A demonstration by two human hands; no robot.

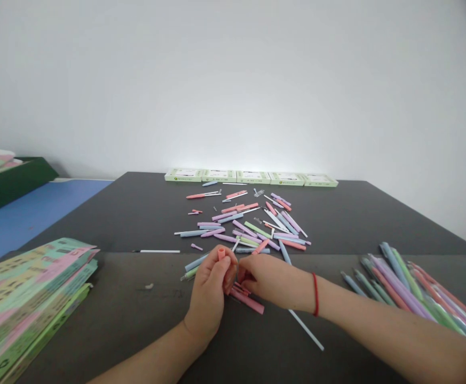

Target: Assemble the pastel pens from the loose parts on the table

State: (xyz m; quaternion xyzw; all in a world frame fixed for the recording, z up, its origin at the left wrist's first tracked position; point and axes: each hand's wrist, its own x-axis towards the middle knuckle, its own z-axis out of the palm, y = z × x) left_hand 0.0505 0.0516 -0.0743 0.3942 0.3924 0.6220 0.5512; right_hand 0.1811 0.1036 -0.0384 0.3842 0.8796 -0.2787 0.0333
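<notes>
My left hand (212, 290) is closed around a coral pen barrel (221, 253), whose end pokes up between thumb and fingers. Beside it, my right hand (262, 277) has its fingers bent down together among small pen parts; what its fingertips pinch, if anything, is hidden. Under the hands lies another coral pen barrel (249, 301) with small red pieces (241, 288) next to it. A white refill (305, 329) extends toward the front right from beneath my right wrist. Just beyond the hands lie scattered pastel pen parts (251, 229), purple, blue, green and coral.
Flat pale-green boxes (252, 177) line the table's back edge. Printed cartons (28, 304) are stacked at left, and pastel pens (409, 293) in clear wrapping lie at right. A lone refill (158, 251) rests left of the pile. A green bin (16, 181) stands at far left on a blue surface.
</notes>
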